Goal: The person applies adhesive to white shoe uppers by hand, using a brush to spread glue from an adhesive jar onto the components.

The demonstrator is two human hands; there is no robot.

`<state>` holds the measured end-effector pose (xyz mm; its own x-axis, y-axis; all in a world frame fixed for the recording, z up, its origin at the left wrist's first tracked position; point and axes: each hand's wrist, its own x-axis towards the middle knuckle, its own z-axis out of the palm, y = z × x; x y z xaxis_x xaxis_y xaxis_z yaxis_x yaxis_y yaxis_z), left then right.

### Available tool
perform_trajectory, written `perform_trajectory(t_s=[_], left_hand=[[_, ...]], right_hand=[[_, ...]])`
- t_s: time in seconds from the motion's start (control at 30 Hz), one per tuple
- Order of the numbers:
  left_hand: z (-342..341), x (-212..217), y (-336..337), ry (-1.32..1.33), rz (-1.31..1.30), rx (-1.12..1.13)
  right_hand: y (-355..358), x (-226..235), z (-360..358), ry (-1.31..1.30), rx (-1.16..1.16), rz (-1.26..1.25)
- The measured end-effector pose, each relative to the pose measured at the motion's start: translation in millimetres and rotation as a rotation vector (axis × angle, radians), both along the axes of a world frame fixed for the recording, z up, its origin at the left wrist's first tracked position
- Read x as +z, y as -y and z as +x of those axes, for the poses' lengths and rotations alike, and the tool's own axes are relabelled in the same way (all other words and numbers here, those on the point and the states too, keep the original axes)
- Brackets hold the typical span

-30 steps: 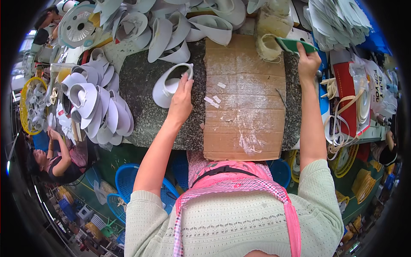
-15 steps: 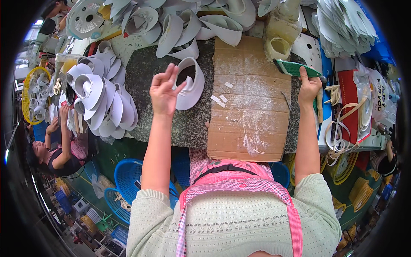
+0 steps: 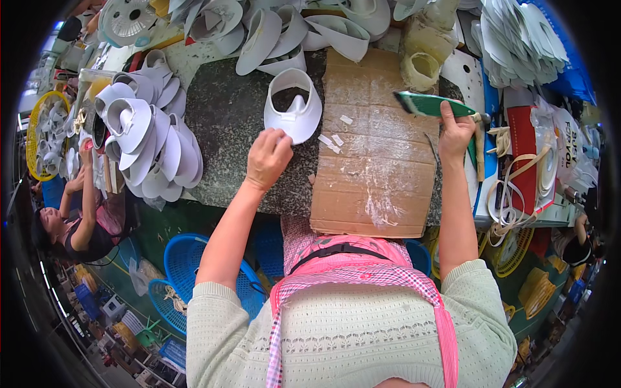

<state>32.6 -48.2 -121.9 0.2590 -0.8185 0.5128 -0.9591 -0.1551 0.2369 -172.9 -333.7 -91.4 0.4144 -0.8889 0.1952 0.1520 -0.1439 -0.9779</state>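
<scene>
Just below a white sun visor (image 3: 292, 107) that lies on the dark speckled worktop (image 3: 226, 123), the left hand (image 3: 268, 157) hovers with its fingers curled together, pinching a small white piece whose shape is too small to tell. The visor rests brim toward the person, close to the left edge of a flattened sheet of cardboard (image 3: 378, 155) smeared with white streaks, with a few small white scraps (image 3: 333, 140) lying between them. Over on the right, the right hand (image 3: 456, 127) is closed around the handle of a green brush (image 3: 430, 104), which points left across the far part of the cardboard. A heap of white visors (image 3: 145, 139) sits at the left end of the worktop and more crowd its far edge. Blue plastic baskets (image 3: 194, 265) stand on the floor below, and another person (image 3: 71, 223) sits at the left.
</scene>
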Motion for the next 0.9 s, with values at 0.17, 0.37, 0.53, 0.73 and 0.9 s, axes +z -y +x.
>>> perform_trajectory(t_s=[0.17, 0.37, 0.53, 0.73, 0.9], left_hand=[[-18.8, 55.9, 32.8, -0.679, -0.466, 0.308], [-43.2, 40.0, 28.4, -1.623, -0.568, 0.27], [-39.3, 11.4, 25.7, -1.773, -0.447, 0.403], [-41.5, 2.7, 27.0, -1.033, -0.036, 0.49], [-27.0, 24.0, 37.6, -1.053, -0.146, 0.424]], right_hand=[[-59.2, 13.6, 9.7, 0.275, 0.741, 0.645], [-96.7, -4.5, 47.9, 0.308, 0.921, 0.779], [-120.9, -5.5, 47.5, 0.113, 0.994, 0.631], [-124.4, -15.5, 46.2, -0.078, 1.081, 0.695], [-73.9, 5.8, 18.8, -0.09, 0.738, 0.472]])
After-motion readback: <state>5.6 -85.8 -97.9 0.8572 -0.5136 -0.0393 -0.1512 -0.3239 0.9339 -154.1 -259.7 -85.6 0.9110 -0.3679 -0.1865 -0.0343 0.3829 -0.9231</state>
